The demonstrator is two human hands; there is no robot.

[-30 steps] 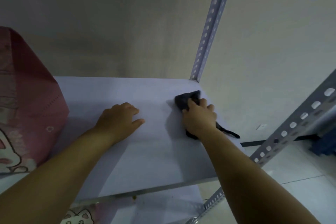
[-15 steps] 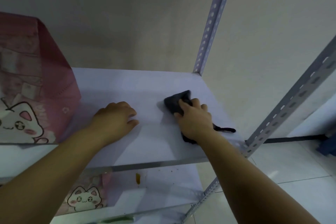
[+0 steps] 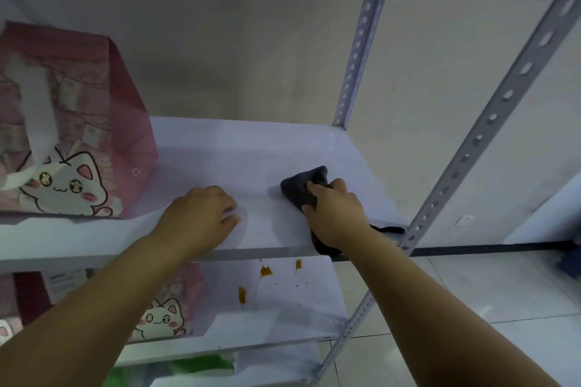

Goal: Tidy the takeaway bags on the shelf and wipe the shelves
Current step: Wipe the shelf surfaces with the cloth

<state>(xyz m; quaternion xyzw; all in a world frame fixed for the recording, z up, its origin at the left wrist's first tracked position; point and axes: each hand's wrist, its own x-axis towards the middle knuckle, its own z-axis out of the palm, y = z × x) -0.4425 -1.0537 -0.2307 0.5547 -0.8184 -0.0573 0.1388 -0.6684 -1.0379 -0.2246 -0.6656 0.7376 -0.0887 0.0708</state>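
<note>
**A:** What lies nearest?

**B:** The lower shelf (image 3: 283,302). Orange stains (image 3: 266,270) and dark crumbs sit on its bare right part, and a second cat bag (image 3: 163,314) stands at its left. I'd judge it is not yet wiped.

**A:** And the hands?

**B:** Both are on the shelf above (image 3: 251,148). The left hand (image 3: 201,217) rests near the front edge with its fingers loosely curled, holding nothing. The right hand (image 3: 336,214) grips a dark grey cloth (image 3: 300,187) and presses it to the board. A tail of the cloth trails toward the front right corner.

**A:** What could go wrong?

**B:** That tail lies just beside the perforated front post (image 3: 471,141) and could snag there. A long sweep leftward might nudge the pink cat bag (image 3: 94,122), which stands upright at the shelf's left, well apart from the cloth. It looks light, so it may tip. Anything pushed off the front edge would also drop onto the stained shelf below.
</note>
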